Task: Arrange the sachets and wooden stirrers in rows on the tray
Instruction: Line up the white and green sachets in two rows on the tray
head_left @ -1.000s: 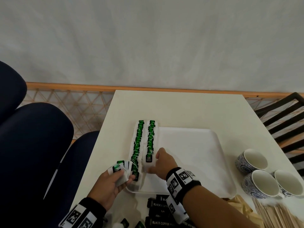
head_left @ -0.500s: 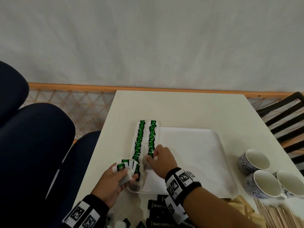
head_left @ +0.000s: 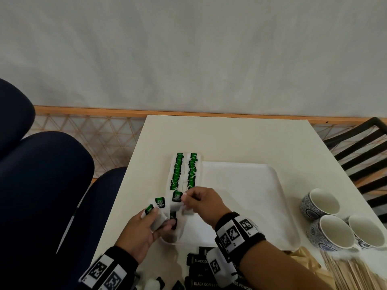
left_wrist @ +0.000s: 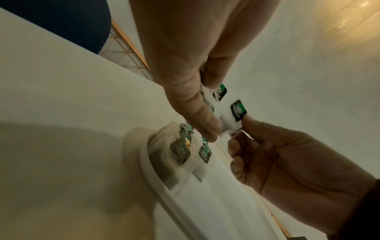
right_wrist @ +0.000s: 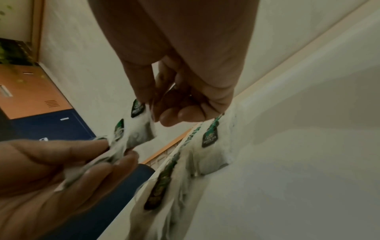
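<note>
At lower centre of the head view, right hand (head_left: 204, 203) pinched one green-label sachet (head_left: 177, 198) by its edge, drawing it from the fanned bundle (head_left: 157, 214) which left hand (head_left: 144, 231) gripped, fingers curled round it. Both hovered just above the tray (head_left: 251, 195), near its lower-left corner. Two rows of sachets (head_left: 184, 171) ran up the tray's left side. Best approach, I'd say: peel just one, watch for snagging strings, lay it overlapping the right row's near end, label up. Stirrers (head_left: 351, 273) at lower right, black sachets (head_left: 201, 266) at bottom edge, none on the tray.
</note>
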`<state>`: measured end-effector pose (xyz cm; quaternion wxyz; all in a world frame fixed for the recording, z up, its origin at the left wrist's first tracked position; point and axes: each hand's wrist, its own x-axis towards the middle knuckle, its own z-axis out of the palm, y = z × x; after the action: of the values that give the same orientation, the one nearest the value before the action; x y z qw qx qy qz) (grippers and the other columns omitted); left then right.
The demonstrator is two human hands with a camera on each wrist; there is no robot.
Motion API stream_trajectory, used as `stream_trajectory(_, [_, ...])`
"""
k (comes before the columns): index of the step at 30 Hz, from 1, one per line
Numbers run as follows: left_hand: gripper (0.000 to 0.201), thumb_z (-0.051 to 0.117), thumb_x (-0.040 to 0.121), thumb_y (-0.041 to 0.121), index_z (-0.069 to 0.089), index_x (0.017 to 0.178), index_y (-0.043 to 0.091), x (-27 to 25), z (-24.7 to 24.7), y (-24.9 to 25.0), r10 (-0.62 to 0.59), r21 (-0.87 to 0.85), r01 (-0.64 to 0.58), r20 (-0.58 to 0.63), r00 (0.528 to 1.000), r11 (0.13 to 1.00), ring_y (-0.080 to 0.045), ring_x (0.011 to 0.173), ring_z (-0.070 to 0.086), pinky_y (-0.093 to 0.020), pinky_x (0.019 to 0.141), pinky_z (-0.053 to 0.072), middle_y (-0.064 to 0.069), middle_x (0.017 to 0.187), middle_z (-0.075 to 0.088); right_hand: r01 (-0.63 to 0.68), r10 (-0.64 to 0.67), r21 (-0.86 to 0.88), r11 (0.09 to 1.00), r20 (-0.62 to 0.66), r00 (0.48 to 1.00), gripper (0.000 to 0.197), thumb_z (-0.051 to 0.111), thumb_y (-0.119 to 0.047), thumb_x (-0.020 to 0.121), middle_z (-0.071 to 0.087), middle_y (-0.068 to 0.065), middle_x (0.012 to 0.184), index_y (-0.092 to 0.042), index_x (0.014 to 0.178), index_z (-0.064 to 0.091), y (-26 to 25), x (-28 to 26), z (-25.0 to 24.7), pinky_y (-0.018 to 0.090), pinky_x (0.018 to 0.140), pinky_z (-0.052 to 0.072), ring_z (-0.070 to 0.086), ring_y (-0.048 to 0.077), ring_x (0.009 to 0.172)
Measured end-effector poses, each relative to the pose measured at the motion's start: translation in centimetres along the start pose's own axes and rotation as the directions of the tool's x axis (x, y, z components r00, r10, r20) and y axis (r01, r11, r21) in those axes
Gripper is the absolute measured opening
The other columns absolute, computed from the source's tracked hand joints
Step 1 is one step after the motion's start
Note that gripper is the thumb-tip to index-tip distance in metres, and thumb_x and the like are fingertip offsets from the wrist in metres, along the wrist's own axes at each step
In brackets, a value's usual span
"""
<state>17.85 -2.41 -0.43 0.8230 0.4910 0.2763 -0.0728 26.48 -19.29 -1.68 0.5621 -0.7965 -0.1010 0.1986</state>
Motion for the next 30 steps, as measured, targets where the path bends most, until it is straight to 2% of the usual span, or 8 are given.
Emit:
stream_trajectory(3, [0.022, 0.047, 0.099, 0.013, 0.057, 0.106, -0.006, 0.1, -0.7, 0.0, -0.003, -0.026, 0.002, -0.048, 0.999, 1.0, -0.042, 0.097, 0.067, -0.037, 0.074, 0.06, -0.027, 0.11, 0.063, -0.042, 0.032, -0.091, 0.995, -0.109, 0.994, 0.018, 0.059, -0.029, 0.094, 0.072, 0.0, 0.075, -0.025, 0.077, 0.063, 0.7, 0.5, -0.8, 0.033, 0.077, 0.055, 0.068, 0.014, 0.074])
stream_trajectory(5, [0.024, 0.047, 0.099, 0.013, 0.057, 0.108, -0.006, 0.2, -1.1, -0.1, -0.006, -0.033, 0.004, -0.061, 0.998, 0.999, -0.042, 0.098, 0.067, -0.037, 0.075, 0.06, -0.028, 0.112, 0.062, -0.085, 0.064, -0.152, 0.985, -0.136, 0.989, 0.018, 0.056, -0.027, 0.095, 0.071, -0.001, 0.074, -0.024, 0.078, 0.06, 1.2, 0.6, -1.4, 0.029, 0.073, 0.055, 0.069, 0.014, 0.074])
stream_trajectory(8, [0.023, 0.047, 0.099, 0.012, 0.057, 0.108, -0.006, 0.4, -1.3, -0.2, -0.006, -0.042, 0.003, -0.073, 0.997, 0.999, -0.042, 0.098, 0.067, -0.037, 0.074, 0.06, -0.028, 0.113, 0.062, -0.153, 0.14, -0.259, 0.954, -0.068, 0.988, 0.018, 0.054, -0.022, 0.095, 0.068, -0.001, 0.077, -0.022, 0.077, 0.056, 1.8, 0.7, -1.7, 0.016, 0.059, 0.046, 0.066, 0.012, 0.069])
stream_trajectory(12, [0.024, 0.048, 0.099, 0.012, 0.057, 0.111, -0.007, 0.5, -1.3, -0.4, -0.012, -0.035, 0.009, -0.081, 0.997, 0.999, -0.042, 0.098, 0.066, -0.036, 0.072, 0.061, -0.027, 0.111, 0.063, -0.181, 0.194, -0.4, 0.898, -0.007, 0.981, 0.019, 0.054, -0.026, 0.095, 0.064, 0.001, 0.083, -0.018, 0.077, 0.057, 2.5, 0.9, -1.0, 0.024, 0.067, 0.048, 0.062, 0.019, 0.081])
stream_trajectory(16, [0.022, 0.049, 0.098, 0.012, 0.058, 0.108, -0.006, 0.4, -1.2, -0.3, -0.014, -0.029, 0.012, -0.077, 0.997, 1.0, -0.042, 0.097, 0.067, -0.036, 0.074, 0.06, -0.027, 0.108, 0.065, -0.233, 0.219, -0.423, 0.876, -0.082, 0.972, 0.013, 0.055, -0.03, 0.094, 0.061, -0.003, 0.091, -0.021, 0.085, 0.056, 2.5, 1.2, -0.4, 0.023, 0.071, 0.04, 0.054, 0.014, 0.083])
stream_trajectory(18, [0.023, 0.048, 0.098, 0.012, 0.058, 0.11, -0.006, 0.4, -1.3, -0.2, -0.015, -0.035, 0.013, -0.071, 0.997, 0.999, -0.042, 0.097, 0.067, -0.037, 0.074, 0.06, -0.027, 0.108, 0.065, -0.292, 0.263, -0.339, 0.894, -0.13, 0.956, 0.014, 0.061, -0.033, 0.091, 0.062, -0.002, 0.095, -0.022, 0.087, 0.054, 2.5, 1.1, -0.3, 0.023, 0.068, 0.043, 0.055, 0.014, 0.082])
stream_trajectory(24, [0.026, 0.049, 0.098, 0.012, 0.058, 0.115, -0.005, 0.4, -1.5, -0.4, -0.03, -0.05, 0.027, -0.058, 0.998, 0.998, -0.042, 0.097, 0.068, -0.038, 0.074, 0.06, -0.027, 0.112, 0.064, -0.307, 0.301, -0.326, 0.894, -0.07, 0.951, 0.061, 0.083, -0.046, 0.067, 0.057, -0.002, 0.089, -0.021, 0.101, 0.039, 2.4, 0.2, 0.3, 0.023, 0.057, 0.04, 0.052, 0.013, 0.074])
stream_trajectory(30, [0.025, 0.049, 0.098, 0.01, 0.058, 0.112, -0.008, 0.4, -1.0, -0.6, -0.022, -0.03, 0.02, -0.065, 0.998, 0.999, -0.045, 0.098, 0.066, -0.038, 0.074, 0.06, -0.024, 0.104, 0.066, -0.263, 0.25, -0.455, 0.851, -0.089, 0.964, 0.053, 0.079, -0.037, 0.075, 0.052, -0.004, 0.087, -0.02, 0.102, 0.036, 1.9, 0.3, 0.8, 0.025, 0.061, 0.041, 0.052, 0.016, 0.078])
